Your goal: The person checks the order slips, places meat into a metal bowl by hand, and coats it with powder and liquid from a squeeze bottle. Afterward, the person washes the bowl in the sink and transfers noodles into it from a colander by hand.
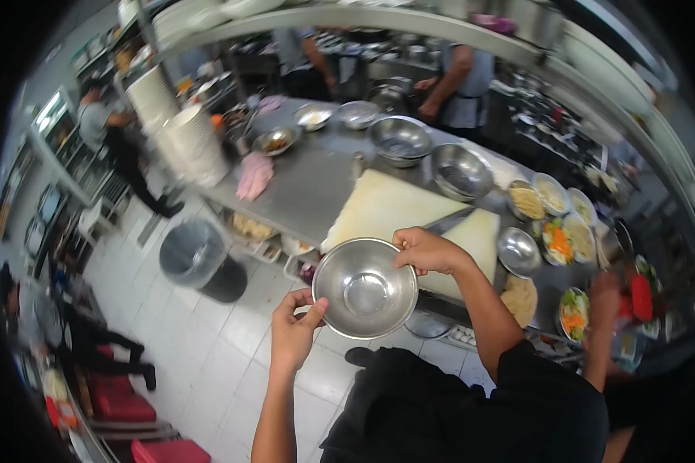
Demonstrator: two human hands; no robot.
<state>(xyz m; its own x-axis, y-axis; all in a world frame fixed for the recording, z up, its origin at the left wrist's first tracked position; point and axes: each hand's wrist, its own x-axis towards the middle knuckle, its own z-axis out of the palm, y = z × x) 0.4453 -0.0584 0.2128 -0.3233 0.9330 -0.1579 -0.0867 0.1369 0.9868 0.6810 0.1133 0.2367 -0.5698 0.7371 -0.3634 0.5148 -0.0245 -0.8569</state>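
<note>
An empty steel bowl [365, 289] is held up in front of me, near the counter's front edge. My left hand [296, 328] pinches its lower left rim, thumb on the inside. On the upper right rim my right hand [425, 251] has its thumb and fingers closed. Behind the bowl lies a pale cutting board [390, 204], with a knife [449, 221] resting on it. A smaller steel bowl [519, 252] sits just right of the board.
Larger steel bowls [462, 171] stand behind the board. Vegetable bowls [557, 241] are at the right, near another person's arm [601, 324]. A pink cloth [255, 176] and stacked white containers [193, 143] are at the left. A lined bin [193, 251] stands on the floor.
</note>
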